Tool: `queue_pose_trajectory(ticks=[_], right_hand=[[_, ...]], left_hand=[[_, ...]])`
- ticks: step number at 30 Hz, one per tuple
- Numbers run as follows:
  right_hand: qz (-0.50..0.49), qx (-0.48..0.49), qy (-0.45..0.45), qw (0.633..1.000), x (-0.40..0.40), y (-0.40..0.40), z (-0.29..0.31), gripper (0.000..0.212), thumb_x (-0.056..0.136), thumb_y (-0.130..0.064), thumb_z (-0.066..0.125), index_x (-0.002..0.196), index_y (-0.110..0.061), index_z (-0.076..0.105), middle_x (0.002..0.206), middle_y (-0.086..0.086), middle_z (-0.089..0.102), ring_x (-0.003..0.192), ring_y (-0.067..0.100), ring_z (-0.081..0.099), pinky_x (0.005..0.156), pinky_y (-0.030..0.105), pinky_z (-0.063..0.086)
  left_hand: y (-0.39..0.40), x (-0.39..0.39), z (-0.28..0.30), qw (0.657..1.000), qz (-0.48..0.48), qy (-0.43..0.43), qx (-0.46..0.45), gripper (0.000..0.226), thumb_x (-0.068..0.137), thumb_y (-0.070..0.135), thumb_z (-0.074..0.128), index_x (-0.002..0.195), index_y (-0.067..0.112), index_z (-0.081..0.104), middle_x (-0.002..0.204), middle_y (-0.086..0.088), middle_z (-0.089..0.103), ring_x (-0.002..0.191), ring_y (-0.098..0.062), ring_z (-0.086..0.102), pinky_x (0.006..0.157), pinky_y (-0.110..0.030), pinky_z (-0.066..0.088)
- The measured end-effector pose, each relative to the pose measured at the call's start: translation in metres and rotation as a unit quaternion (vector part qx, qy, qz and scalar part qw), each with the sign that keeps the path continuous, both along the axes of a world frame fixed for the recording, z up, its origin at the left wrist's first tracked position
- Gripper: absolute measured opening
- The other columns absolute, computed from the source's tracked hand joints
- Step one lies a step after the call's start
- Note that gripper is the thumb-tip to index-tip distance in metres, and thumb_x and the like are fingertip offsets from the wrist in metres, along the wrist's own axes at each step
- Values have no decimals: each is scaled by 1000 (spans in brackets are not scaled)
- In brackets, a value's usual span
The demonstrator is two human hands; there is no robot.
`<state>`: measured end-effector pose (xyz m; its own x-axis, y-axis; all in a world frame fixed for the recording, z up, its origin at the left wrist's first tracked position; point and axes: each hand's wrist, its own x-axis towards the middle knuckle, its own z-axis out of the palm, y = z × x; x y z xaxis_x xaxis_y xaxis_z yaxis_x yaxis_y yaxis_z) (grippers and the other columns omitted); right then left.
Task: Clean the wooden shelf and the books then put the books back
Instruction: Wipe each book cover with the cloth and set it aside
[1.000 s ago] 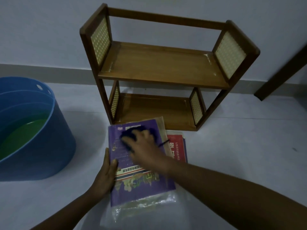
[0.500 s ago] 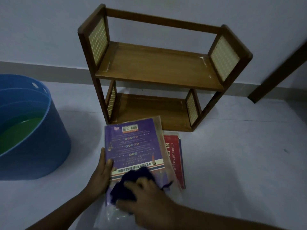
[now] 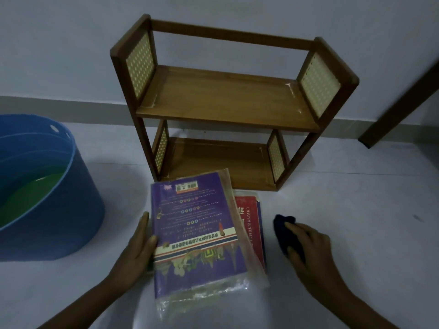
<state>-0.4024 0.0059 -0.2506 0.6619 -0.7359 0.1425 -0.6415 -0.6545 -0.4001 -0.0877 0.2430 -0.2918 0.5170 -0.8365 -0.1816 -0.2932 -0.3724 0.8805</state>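
Observation:
A purple book (image 3: 194, 224) in a clear plastic cover lies on the floor, on top of a red book (image 3: 250, 219) whose right side shows. My left hand (image 3: 137, 250) holds the purple book's left edge, thumb on the cover. To the right of the books my right hand (image 3: 308, 248) rests on the floor over a dark blue cloth (image 3: 283, 230), fingers curled on it. Behind the books stands the two-tier wooden shelf (image 3: 225, 100) with woven side panels, both tiers bare.
A blue tub (image 3: 59, 210) with green liquid sits on the floor at the left. The shelf backs onto a pale wall. A dark wooden beam (image 3: 399, 108) leans at the far right.
My right hand wiped the cloth down the purple cover from top to bottom, then moved off it to the floor on the right. The left hand stayed on the book's edge.

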Motion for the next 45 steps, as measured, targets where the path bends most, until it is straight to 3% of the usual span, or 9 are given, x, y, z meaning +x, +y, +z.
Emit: queue_pose_trajectory(ticks=[5,11,16,18,22,25,30,40,45], right_hand=[[-19,-7,58,998,-24,-14,-35,48,81,-14,63,127,-13,56,118,20,60,101,30,40,81,45,47],[50,29,133,989,-28,-3,-58,53,82,-33,55,135,-26,49,135,3,50,113,26,49,86,47,50],[51,57,212,974,-21,-5,-36,67,82,-60,41,144,-50,19,152,-6,28,132,24,32,100,48,35],[67,107,112,986,1,-9,-8,74,85,-48,53,140,-59,4,153,-17,23,140,13,25,109,41,31],[108,373,-159,908,64,-1,70,77,77,-19,77,136,-33,29,105,-40,62,106,-6,61,77,12,52],[144,361,-227,893,95,-3,113,81,66,-28,82,134,-15,41,109,-33,64,100,-7,63,75,12,52],[128,339,-339,868,109,-6,138,32,73,-12,68,104,-14,63,97,-11,74,94,8,69,72,17,54],[59,411,-252,874,104,-9,74,21,88,-6,63,109,-11,62,100,1,74,93,18,71,73,30,56],[54,355,-278,891,92,-9,84,21,91,-4,61,110,-11,62,98,-14,74,93,4,69,72,13,52]], left_hand=[[41,27,-9,896,-256,-359,45,91,84,68,49,154,23,13,163,7,7,149,-17,15,120,-28,6],[16,-2,-4,788,-388,-477,-26,66,92,50,54,149,27,32,155,-2,34,144,-21,30,111,-54,34],[-7,0,30,827,-321,-438,-141,42,101,29,44,143,26,43,145,1,50,139,-18,40,109,-60,32],[-21,-3,64,870,-274,-361,-192,36,100,30,45,135,24,52,138,2,57,133,-17,48,111,-57,30],[-44,-6,145,927,-184,-217,-243,32,92,33,58,123,28,61,117,7,68,106,-13,66,85,-38,57],[-49,-2,190,936,-136,-213,-245,26,90,56,49,113,50,59,103,27,67,88,5,66,71,-8,52],[-54,3,205,959,-16,-142,-247,38,67,87,43,93,64,60,88,37,66,85,14,62,67,0,46],[-61,-7,137,986,55,8,-157,76,51,88,58,97,29,61,93,27,71,87,3,68,65,-15,57],[-69,-28,121,980,128,-34,-148,36,66,68,58,95,47,61,93,36,67,89,3,67,68,-18,52]])
